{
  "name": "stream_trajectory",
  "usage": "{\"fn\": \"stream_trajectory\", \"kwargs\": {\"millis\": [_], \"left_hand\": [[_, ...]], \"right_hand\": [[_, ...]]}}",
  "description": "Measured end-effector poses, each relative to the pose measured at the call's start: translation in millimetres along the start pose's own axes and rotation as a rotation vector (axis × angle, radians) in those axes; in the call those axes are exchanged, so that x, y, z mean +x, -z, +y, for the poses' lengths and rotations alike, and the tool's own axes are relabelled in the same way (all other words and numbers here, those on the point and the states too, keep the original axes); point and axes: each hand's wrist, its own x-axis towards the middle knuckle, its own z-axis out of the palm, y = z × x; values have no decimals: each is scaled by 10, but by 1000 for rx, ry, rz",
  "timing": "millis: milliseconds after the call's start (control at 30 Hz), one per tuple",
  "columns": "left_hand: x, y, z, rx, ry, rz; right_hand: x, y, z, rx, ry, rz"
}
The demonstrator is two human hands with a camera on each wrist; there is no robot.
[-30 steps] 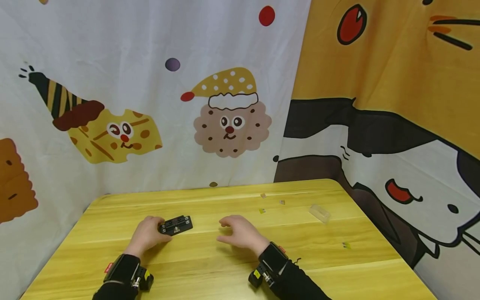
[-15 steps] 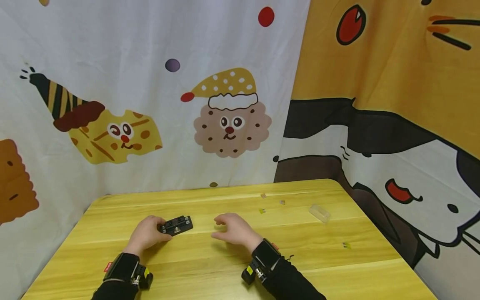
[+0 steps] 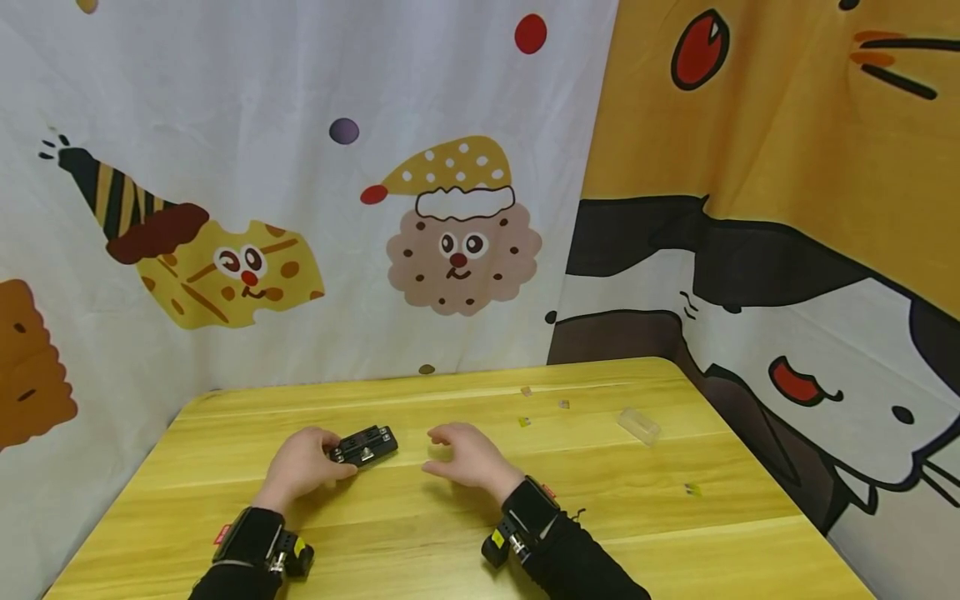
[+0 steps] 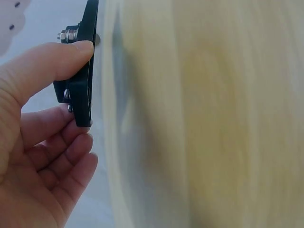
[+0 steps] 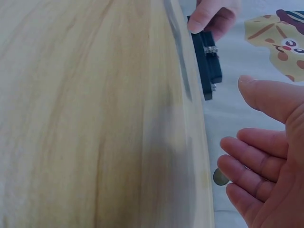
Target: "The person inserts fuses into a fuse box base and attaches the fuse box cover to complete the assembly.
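My left hand (image 3: 303, 468) pinches one end of a black block with metal bolts and nuts (image 3: 366, 447), perhaps a terminal block. In the left wrist view, the thumb lies on the side of the black block (image 4: 84, 90) and the fingers curl below it. It is held just above the table, its shadow apart from it. To the right, my right hand (image 3: 476, 458) hovers with thumb and fingers spread and nothing between them. A gap separates it from the black block's free end (image 5: 206, 71) in the right wrist view.
On the wooden table (image 3: 420, 542) a clear plastic piece (image 3: 639, 426) lies at the right. Tiny coloured pieces are scattered near it, such as a yellowish one (image 3: 524, 422) and a green-yellow one (image 3: 692, 490). A printed curtain (image 3: 300, 167) hangs behind the table.
My left hand has shifted slightly right, bringing the black block with it. My right hand came a little left, then stayed about in place. Both gaps of table between them have narrowed.
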Motion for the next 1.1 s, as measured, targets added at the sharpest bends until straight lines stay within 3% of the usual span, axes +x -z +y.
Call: {"fn": "stream_trajectory", "kwargs": {"millis": [433, 1100], "left_hand": [[13, -93, 453, -34, -115, -2], [12, -314, 853, -78, -226, -2]], "right_hand": [[-1, 45, 13, 54, 11, 45], [-220, 286, 214, 78, 18, 43]]}}
